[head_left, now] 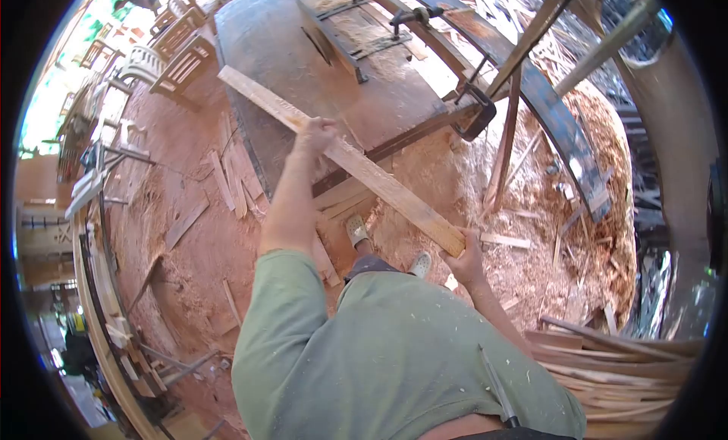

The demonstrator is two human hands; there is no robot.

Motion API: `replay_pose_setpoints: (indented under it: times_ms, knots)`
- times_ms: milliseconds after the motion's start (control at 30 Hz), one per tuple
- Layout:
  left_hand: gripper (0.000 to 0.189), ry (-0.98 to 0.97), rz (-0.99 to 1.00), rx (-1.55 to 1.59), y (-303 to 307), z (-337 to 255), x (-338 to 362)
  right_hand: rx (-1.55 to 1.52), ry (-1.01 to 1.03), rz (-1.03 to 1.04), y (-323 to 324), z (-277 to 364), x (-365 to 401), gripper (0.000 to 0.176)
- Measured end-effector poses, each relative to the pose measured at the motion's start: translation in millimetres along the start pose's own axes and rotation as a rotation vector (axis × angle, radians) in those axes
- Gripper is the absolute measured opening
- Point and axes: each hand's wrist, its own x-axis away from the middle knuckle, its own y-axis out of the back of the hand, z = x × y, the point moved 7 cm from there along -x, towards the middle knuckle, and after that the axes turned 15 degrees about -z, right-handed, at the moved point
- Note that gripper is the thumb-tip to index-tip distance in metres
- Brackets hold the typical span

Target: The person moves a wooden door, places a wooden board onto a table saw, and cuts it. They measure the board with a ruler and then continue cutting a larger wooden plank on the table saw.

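Observation:
A long pale wooden board [379, 183] slants across the view, from over the saw table at upper left down to the right, in front of the body. My left hand [317, 134] is wrapped round its upper part, above the edge of the metal-topped table [280, 61]. At the lower right end, my right hand [469, 259] grips the board near its tip. A thin blade or fence plate [334, 42] stands upright on the table beyond the board.
A black clamp [478, 114] sits at the table's right corner. Wood offcuts [186, 221] and sawdust cover the floor. Wooden chairs [178, 68] stand at upper left. Stacked wood strips [614, 372] lie at lower right, and more planks [114, 319] at left.

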Motion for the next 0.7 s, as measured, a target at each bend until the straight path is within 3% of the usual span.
replay_pose_setpoints:
  times_ms: [133,233,300,400,467,533,700]
  knots:
    - [0.025,-0.039,0.144,-0.028,4.8,15.4,-16.1,-0.022,-0.032,-0.008,-2.2,-10.3,3.2,0.061]
    - [0.02,-0.001,0.119,0.022,-8.2,32.1,-26.2,-0.02,-0.075,-0.052,-1.9,-21.0,4.8,0.064]
    - [0.017,-0.033,-0.361,-0.376,13.5,46.5,-45.2,-0.036,-0.105,-0.052,-2.1,-16.1,5.3,0.064]
    - [0.019,0.011,-0.478,-0.128,44.1,50.9,-57.2,-0.023,-0.168,-0.082,-2.3,-19.0,8.9,0.065]
    - [0.022,-0.031,-0.026,0.16,11.5,12.9,-32.4,-0.031,-0.221,-0.082,-3.7,-25.6,13.4,0.064]
    - [0.021,-0.408,0.235,-0.004,-3.2,-35.8,2.9,-0.102,-0.285,-0.097,-8.1,-30.3,16.7,0.063]
    - [0.015,-0.251,0.314,-0.011,-27.4,-4.3,1.7,-0.067,-0.23,-0.121,-6.5,-14.4,9.7,0.062]
